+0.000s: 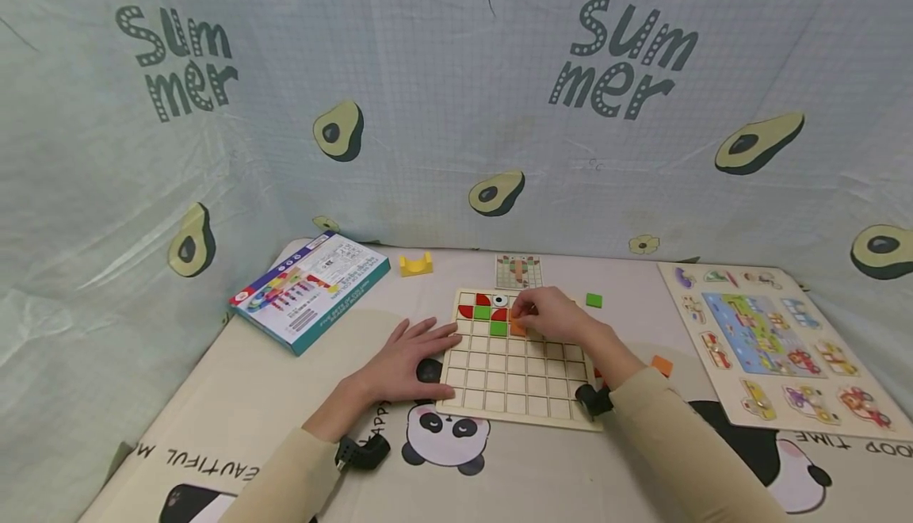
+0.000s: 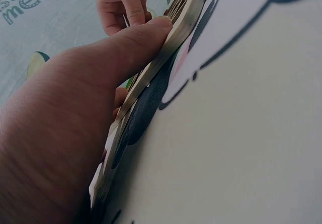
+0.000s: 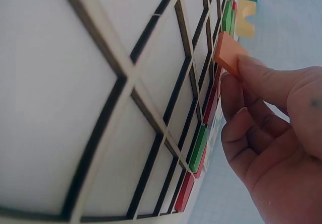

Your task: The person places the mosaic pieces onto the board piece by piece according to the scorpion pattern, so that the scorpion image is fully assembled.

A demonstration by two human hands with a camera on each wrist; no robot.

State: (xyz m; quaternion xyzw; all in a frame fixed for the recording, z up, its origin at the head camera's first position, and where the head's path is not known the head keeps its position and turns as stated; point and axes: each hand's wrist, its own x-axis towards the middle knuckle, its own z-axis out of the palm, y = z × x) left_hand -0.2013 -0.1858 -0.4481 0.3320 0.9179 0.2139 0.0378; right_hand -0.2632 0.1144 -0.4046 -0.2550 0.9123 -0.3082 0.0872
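A wooden grid board (image 1: 492, 382) lies on the table, with red-and-white, green and eye-patterned tiles set in its upper left cells. My right hand (image 1: 552, 314) pinches an orange square tile (image 3: 231, 52) between thumb and forefinger. In the right wrist view, that tile is tilted over the grid, near a green tile (image 3: 198, 148) and a red tile (image 3: 184, 192). Along the board's left edge rests my left hand (image 1: 403, 364), its fingers spread and straight. The left wrist view has its thumb (image 2: 136, 48) lying on the wooden rim; most of the other fingers are hidden there.
Behind the board lies a patterned card (image 1: 519, 272). A box (image 1: 310, 289) and a yellow arched piece (image 1: 416, 265) are to the left. To the right lie a loose green tile (image 1: 594, 300), an orange tile (image 1: 662, 365) and a picture puzzle board (image 1: 702, 325). A printed curtain hangs behind.
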